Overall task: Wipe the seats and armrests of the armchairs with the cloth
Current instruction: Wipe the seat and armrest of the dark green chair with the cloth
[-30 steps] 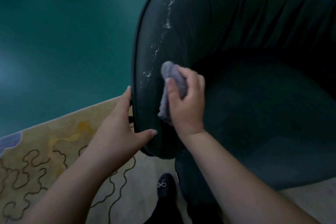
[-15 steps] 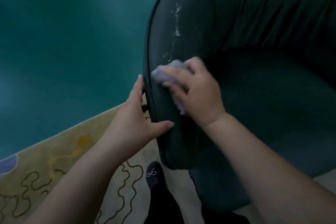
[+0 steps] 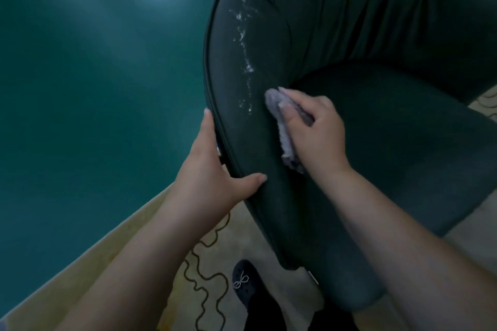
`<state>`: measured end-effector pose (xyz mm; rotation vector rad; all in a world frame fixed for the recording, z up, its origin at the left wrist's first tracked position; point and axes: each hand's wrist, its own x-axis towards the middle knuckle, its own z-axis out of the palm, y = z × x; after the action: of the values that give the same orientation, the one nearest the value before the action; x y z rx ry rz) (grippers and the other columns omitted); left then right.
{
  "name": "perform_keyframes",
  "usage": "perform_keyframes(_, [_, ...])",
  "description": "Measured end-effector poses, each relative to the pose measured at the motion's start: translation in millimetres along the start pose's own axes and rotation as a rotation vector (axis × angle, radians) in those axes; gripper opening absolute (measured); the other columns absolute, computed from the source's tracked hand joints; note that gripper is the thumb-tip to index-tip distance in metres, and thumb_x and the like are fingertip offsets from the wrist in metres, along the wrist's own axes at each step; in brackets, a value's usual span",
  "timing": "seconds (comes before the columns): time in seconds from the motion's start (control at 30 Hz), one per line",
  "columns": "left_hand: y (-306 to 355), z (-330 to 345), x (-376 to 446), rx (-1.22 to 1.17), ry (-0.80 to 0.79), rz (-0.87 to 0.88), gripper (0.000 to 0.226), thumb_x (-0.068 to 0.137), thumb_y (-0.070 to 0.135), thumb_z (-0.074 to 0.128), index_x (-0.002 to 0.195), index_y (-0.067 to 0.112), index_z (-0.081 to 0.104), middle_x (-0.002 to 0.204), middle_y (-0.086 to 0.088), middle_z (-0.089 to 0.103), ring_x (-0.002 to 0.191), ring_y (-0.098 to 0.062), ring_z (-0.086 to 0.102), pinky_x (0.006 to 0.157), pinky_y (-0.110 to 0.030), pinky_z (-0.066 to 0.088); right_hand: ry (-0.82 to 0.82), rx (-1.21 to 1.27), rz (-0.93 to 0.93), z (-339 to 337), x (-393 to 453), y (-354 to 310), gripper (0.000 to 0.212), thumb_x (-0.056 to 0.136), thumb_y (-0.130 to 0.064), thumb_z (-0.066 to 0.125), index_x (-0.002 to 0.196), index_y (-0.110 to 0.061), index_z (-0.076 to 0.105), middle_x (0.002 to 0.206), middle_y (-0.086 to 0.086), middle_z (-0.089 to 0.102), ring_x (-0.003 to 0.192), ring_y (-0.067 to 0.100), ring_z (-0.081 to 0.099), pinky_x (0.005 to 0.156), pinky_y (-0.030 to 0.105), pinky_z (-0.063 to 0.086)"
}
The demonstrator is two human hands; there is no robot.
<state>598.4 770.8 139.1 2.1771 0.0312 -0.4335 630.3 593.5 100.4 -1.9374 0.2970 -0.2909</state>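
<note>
The armchair [image 3: 336, 35] is showing dark teal with white streaks [image 3: 243, 35], the cloth [image 3: 286, 131] lavender-grey. The near rug [image 3: 172, 285] is showing pale yellow with dark squiggly lines; the shoe [image 3: 246, 283] is black.

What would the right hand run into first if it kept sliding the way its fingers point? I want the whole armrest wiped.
The right hand, holding the cloth, points up along the armrest. It would probably first meet the white streaks, which begin just beyond the cloth.
</note>
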Motion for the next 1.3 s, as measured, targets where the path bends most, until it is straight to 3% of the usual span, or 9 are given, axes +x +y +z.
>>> perform_keyframes(0.13, [0,1,4,-0.006,-0.021,0.036,0.123,0.058,0.038,0.084,0.151,0.038,0.005,0.126,0.026,0.048,0.101,0.014,0.054,0.071,-0.002,0.041,-0.16,-0.144,-0.414,29,2,-29,0.034,0.085,-0.04,0.062,0.118,-0.034,0.065,0.094,-0.005,0.044,0.085,0.005,0.05,0.077,0.017,0.046])
perform_keyframes(0.23, [1,-1,8,-0.034,-0.027,0.018,0.125,0.057,0.041,0.083,0.151,0.04,0.001,0.135,0.025,0.045,0.105,0.008,0.055,0.078,-0.008,0.044,-0.103,-0.223,-0.275,20,11,-5,0.032,0.088,-0.032,0.064,0.12,-0.031,0.065,0.097,0.001,0.046,0.088,0.014,0.053,0.081,0.027,0.049])
perform_keyframes(0.4, [1,-5,20,-0.043,-0.023,0.013,0.125,0.059,0.043,0.082,0.151,0.042,-0.002,0.143,0.025,0.04,0.118,-0.001,0.053,0.095,-0.024,0.047,0.059,-0.074,-0.056,12,20,8,0.027,0.089,-0.026,0.065,0.116,-0.026,0.068,0.097,0.0,0.049,0.094,0.01,0.056,0.084,0.003,0.037])
perform_keyframes(0.57, [4,-12,32,0.001,-0.004,-0.011,0.124,0.058,0.042,0.08,0.152,0.038,0.0,0.119,0.037,0.042,0.084,0.029,0.049,0.065,0.004,0.039,-0.119,-0.219,-0.48,43,41,-24,0.032,0.085,-0.036,0.063,0.117,-0.03,0.067,0.092,0.003,0.047,0.085,0.015,0.052,0.075,0.026,0.048])
perform_keyframes(0.73, [14,-24,54,0.04,0.013,-0.019,0.122,0.057,0.05,0.077,0.15,0.045,-0.002,0.147,0.03,0.026,0.119,0.002,0.049,0.087,-0.015,0.04,-0.021,-0.089,-0.082,10,32,15,0.03,0.088,-0.019,0.066,0.118,-0.022,0.066,0.093,0.001,0.045,0.088,0.013,0.052,0.082,0.012,0.041])
perform_keyframes(0.83, [19,-25,66,0.079,0.033,-0.013,0.121,0.056,0.051,0.076,0.151,0.043,0.002,0.153,0.021,0.028,0.127,-0.007,0.046,0.095,-0.023,0.039,0.064,-0.072,-0.142,23,48,-6,0.028,0.087,-0.028,0.066,0.115,-0.026,0.068,0.093,-0.004,0.046,0.087,0.009,0.053,0.081,0.015,0.043])
perform_keyframes(1.0, [21,-25,79,0.132,0.061,0.01,0.119,0.054,0.055,0.072,0.152,0.04,0.005,0.151,0.015,0.035,0.127,-0.01,0.048,0.099,-0.03,0.044,-0.065,-0.188,-0.43,56,79,-29,0.031,0.084,-0.035,0.068,0.114,-0.029,0.069,0.09,0.007,0.05,0.082,0.017,0.054,0.072,0.033,0.05])
perform_keyframes(1.23, [27,-19,89,0.115,0.108,-0.025,0.123,0.056,0.054,0.075,0.151,0.04,-0.001,0.155,0.016,0.026,0.133,-0.004,0.036,0.098,-0.021,0.031,0.069,0.171,0.135,23,56,28,0.024,0.091,-0.018,0.062,0.113,-0.026,0.067,0.104,-0.002,0.053,0.095,-0.004,0.055,0.088,0.004,0.039])
perform_keyframes(1.3, [28,-17,93,0.122,0.127,-0.027,0.123,0.058,0.051,0.077,0.152,0.037,-0.001,0.155,0.015,0.026,0.135,-0.004,0.035,0.099,-0.021,0.03,0.1,0.183,0.079,31,68,15,0.023,0.09,-0.023,0.063,0.112,-0.027,0.068,0.103,-0.001,0.054,0.094,-0.004,0.055,0.087,0.004,0.039])
